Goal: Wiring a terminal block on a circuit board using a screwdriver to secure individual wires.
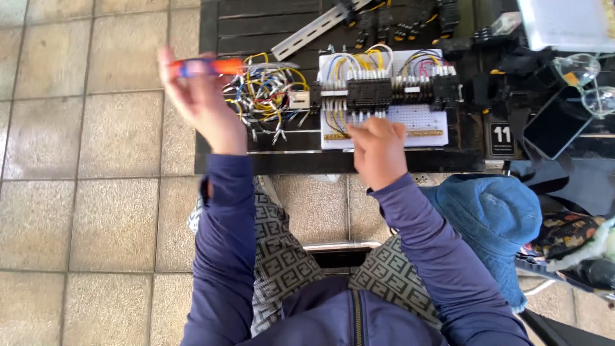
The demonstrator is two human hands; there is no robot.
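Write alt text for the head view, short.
Seen from above, a seated person's right hand rests on a white wiring board of terminal blocks, while the left hand lifts an orange-handled tool beside a pile of loose wires on a dark table.

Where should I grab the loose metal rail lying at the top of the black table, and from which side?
Take the metal rail near its lower left end, coming from the left. It lies diagonally, that end bare on the black table, while its upper right end runs in among dark terminal blocks. The left hand holds an orange-handled screwdriver; the right hand rests on the white panel.
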